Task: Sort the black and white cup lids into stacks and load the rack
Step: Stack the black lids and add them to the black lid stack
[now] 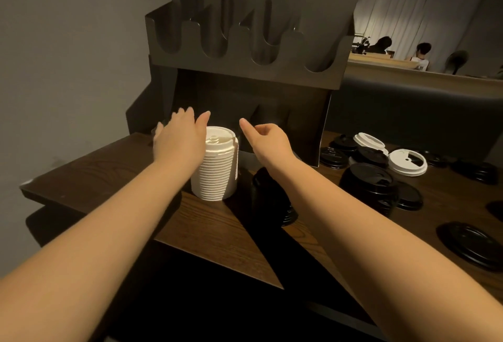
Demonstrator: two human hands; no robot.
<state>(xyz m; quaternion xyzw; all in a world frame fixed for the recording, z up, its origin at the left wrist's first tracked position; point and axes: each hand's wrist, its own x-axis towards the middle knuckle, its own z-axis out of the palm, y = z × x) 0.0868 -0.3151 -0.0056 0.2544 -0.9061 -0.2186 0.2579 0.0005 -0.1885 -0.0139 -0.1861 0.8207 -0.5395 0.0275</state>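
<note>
The dark rack [245, 50] stood empty at the far side of the surface [217, 233]. The white lid stack [216, 167] sat between both hands, left hand [179, 137] spread against it, right hand [268, 141] loosely curled, holding nothing, just right of it. Loose black lids [367, 178] lay further right.

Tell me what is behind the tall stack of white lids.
Behind the tall stack of white plastic lids stands the dark grey slotted rack; its shadowed lower panel rises directly behind. The left hand covers the stack's left side, hiding what lies there.
</note>
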